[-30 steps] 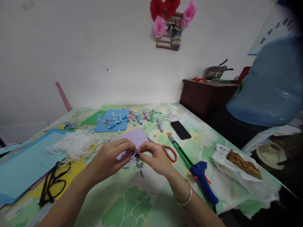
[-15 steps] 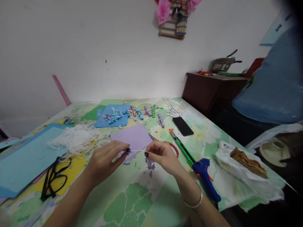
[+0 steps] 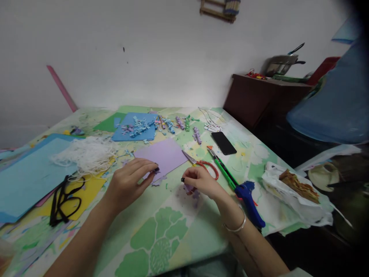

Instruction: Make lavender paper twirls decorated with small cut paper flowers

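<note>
My left hand is pinched at thumb and forefinger over the near edge of a purple sheet; what sits between those fingertips is too small to make out. To its right, my right hand is closed too. Below its fingers hangs a blurred bunch of small purple cut-outs. Just beyond that hand lie scissors with red handles. Some purple scraps rest at the sheet's near corner.
Left are a tangle of white string, black glasses and light blue sheets. A green utility knife, a blue-handled tool, a phone and food in a bag lie right. Blue cut-outs sit further back.
The white thread stretched between my hands no longer shows. My right hand has moved slightly right and up, away from the left, with the purple bunch. The view has tilted down.
</note>
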